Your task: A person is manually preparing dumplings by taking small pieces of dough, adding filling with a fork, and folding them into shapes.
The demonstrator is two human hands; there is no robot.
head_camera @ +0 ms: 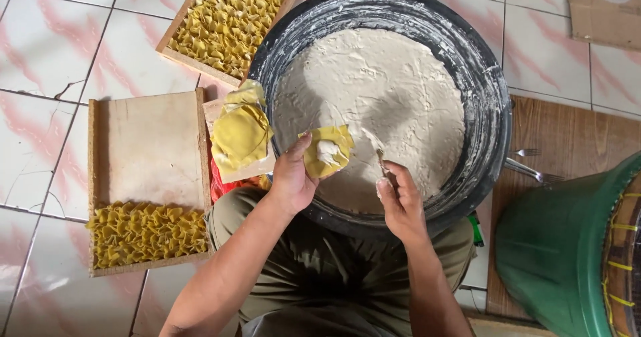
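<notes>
While the camera looks straight down, a person sits on a tiled floor (53, 50) with a large black basin (491, 103) between the knees. The basin holds a wide, flat mass of pale beige filling paste (374, 97), and its inner wall is smeared with the same paste.

The left hand (292, 177) grasps a square yellow dumpling wrapper (327, 151), held open over the near edge of the paste, with a small dab of filling at its centre. The right hand (399, 200) is clenched around a thin utensil (383, 167) whose tip touches the paste just beside the wrapper; what kind of utensil it is cannot be told.

Just left of the basin, touching its rim, a stack of unfilled yellow wrappers (240, 133) lies on a small board. Further left, a shallow wooden tray (150, 143) rests on the floor with rows of folded yellow dumplings (147, 233) filling its near end. A second wooden tray (230, 20), packed with folded dumplings, sits above it at the top of the view.

To the right, a metal fork (534, 172) lies on a brown wooden surface (574, 137) beside a green plastic bin (567, 250).
</notes>
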